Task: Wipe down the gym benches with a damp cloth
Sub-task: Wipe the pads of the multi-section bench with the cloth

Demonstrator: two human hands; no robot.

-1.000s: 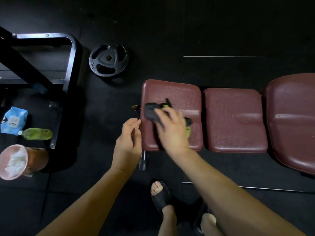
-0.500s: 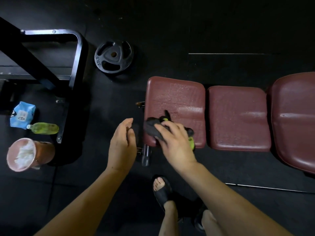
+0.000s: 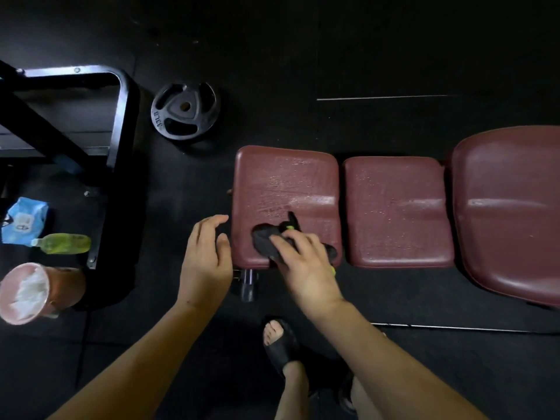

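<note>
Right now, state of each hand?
Left hand: open, fingers relaxed, holding nothing, beside the bench pad.
Right hand: fingers extended, pressing the dark cloth onto that pad.

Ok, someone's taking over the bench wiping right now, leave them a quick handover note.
Right hand presses the dark cloth flat on the near left corner of the left pad.
Left hand is open beside that pad's left edge, holding nothing.
Done: the left pad and the middle pad look streaked with moisture, seemingly wiped.
Left: finish the left pad's near edge; the big right pad shows no clear streaks, so probably wipe it too.
</note>
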